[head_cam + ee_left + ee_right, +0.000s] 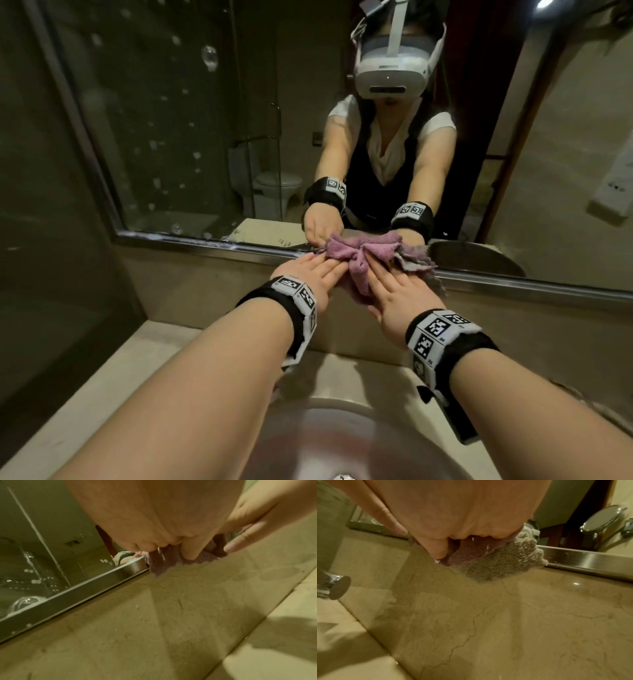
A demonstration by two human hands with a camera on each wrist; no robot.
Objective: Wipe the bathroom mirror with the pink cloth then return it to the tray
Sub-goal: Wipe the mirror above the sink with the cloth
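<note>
Pink cloth (346, 260), bunched, sits at the mirror's (178, 120) bottom frame (212, 242), pinched between both hands: left hand (308, 277) on its left side, right hand (397, 298) on its right, equally near. Glass lies up and ahead of the grip, so I judge wiping starts upward.

Left wrist view: curled fingers (192, 551) clamp the cloth (164, 561) just beside the frame (72, 601).

Right wrist view: thumb (435, 549) and fingers grip the cloth (471, 553), its grey fringe hanging below the frame (590, 559). No tray is visible.
</note>
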